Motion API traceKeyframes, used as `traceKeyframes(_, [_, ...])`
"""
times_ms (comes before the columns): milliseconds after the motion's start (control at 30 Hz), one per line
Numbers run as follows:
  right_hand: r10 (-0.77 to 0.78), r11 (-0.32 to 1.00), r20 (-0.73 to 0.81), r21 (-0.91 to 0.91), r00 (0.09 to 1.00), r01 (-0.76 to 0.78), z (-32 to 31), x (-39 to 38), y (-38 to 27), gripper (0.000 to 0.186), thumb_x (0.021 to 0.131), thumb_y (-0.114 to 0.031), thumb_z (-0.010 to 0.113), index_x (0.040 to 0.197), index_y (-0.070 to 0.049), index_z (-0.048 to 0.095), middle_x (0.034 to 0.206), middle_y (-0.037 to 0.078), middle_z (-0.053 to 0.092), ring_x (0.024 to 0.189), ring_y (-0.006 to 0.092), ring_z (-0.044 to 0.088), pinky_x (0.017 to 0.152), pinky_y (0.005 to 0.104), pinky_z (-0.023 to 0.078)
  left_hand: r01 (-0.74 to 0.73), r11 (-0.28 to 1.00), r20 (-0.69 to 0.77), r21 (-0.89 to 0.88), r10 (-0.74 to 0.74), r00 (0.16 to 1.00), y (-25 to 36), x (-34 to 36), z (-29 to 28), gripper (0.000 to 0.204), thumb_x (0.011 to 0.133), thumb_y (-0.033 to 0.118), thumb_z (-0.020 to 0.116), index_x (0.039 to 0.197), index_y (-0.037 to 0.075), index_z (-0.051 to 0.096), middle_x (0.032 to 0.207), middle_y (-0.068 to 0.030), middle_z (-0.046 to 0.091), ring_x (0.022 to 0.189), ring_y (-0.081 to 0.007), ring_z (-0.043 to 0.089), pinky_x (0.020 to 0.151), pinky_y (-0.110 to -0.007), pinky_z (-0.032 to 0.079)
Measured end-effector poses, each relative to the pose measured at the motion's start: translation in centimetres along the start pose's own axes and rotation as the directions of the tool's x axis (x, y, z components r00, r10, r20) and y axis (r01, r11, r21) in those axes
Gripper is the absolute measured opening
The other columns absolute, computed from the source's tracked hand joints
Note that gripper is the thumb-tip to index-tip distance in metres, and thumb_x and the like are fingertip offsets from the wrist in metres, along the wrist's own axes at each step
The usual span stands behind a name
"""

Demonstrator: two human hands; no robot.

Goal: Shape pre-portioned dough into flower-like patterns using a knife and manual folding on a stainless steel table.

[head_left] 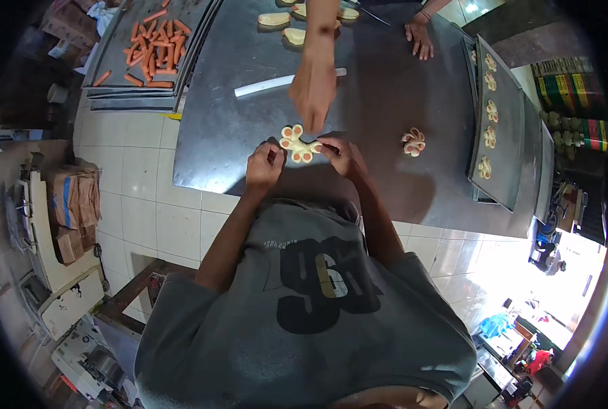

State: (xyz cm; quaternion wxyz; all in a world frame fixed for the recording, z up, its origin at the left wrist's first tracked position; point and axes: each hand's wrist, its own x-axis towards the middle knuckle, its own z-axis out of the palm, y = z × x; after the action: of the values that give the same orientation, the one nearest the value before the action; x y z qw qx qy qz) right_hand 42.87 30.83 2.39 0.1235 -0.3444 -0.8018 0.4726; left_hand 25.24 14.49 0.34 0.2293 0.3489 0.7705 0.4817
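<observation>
A flower-shaped piece of pale dough with sausage slices (297,144) lies on the dark steel table (236,136). My left hand (264,165) pinches its left edge and my right hand (341,154) pinches its right edge. Another person's hand (313,92) reaches down from the far side to just above the same piece. A finished sausage-dough flower (413,142) sits on the table to the right.
A dark baking tray (505,129) at right holds several shaped dough flowers. A tray of whole sausages (155,48) sits at far left. A white scraper (277,83) and uncut dough rolls (294,34) lie farther back. A second hand (420,37) of another person rests on the table.
</observation>
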Motion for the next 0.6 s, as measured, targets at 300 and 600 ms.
traceKeyframes(300, [0.083,0.995,0.054,-0.068,0.995,-0.079,-0.3,0.0,-0.8,0.033,0.095,-0.029,0.069,0.117,-0.004,0.071,0.104,0.017,0.073,0.092,0.0260,0.070,0.081,0.0356,0.052,0.018,0.999,0.041,-0.039,-0.016,0.999,-0.2,0.2,-0.6,0.016,0.090,0.016,0.069,0.090,0.000,0.064,0.080,-0.0141,0.067,0.070,-0.0246,0.068,0.067,-0.037,0.053])
traceKeyframes(600, [0.037,0.998,0.027,-0.059,0.999,-0.036,0.1,-0.1,0.2,0.035,0.095,-0.032,0.068,0.117,-0.005,0.071,0.107,0.016,0.073,0.095,0.0270,0.070,0.083,0.0358,0.052,0.013,1.000,0.055,-0.023,-0.012,0.998,-0.3,0.1,-0.5,0.016,0.090,0.016,0.070,0.089,0.001,0.065,0.077,-0.0115,0.066,0.067,-0.0198,0.064,0.066,-0.034,0.052])
